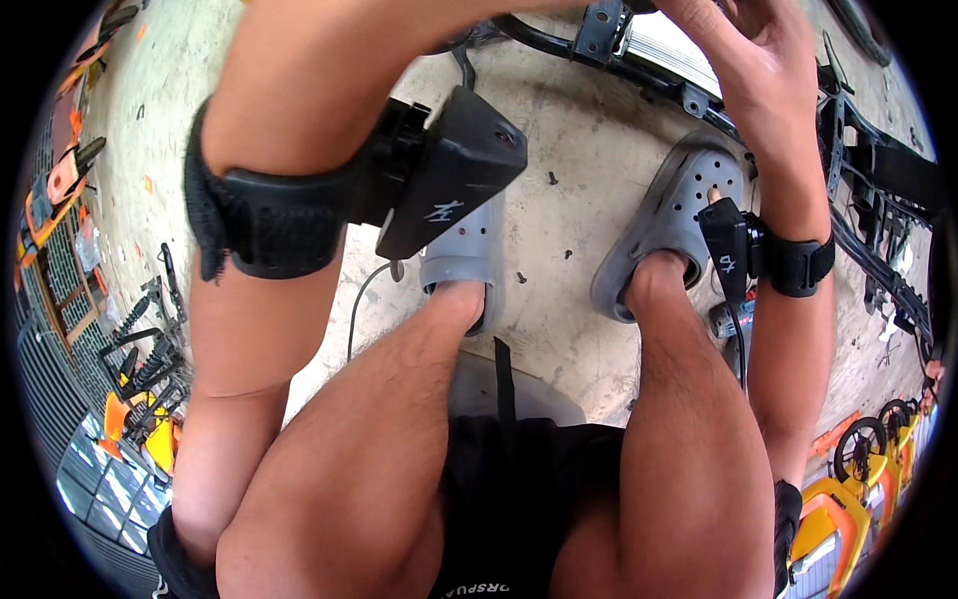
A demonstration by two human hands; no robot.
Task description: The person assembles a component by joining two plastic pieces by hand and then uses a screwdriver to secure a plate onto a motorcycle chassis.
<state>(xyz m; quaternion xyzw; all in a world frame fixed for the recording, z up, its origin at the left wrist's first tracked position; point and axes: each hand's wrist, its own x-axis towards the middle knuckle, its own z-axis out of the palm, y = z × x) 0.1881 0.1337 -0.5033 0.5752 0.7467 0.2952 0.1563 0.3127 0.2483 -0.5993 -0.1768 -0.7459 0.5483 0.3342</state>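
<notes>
My right hand (763,45) is at the top edge, beside a black tubular metal frame (544,38) and a silver-white box-shaped part (671,48) set within it. Its thumb points up and left; the fingertips are cut off or hidden, so I cannot tell whether they grip anything. Across the top runs my left forearm (299,70), and its hand lies beyond the upper edge. Black devices are strapped to the left arm (454,175) and the right arm (726,245).
Grey clogs (689,185) are on my feet, on a concrete floor with scattered screws (553,178). A power tool (733,317) lies by my right leg. More black frame parts (883,160) lie right; yellow-orange wheeled vehicles (838,509) stand lower right. Black parts (145,344) lie left.
</notes>
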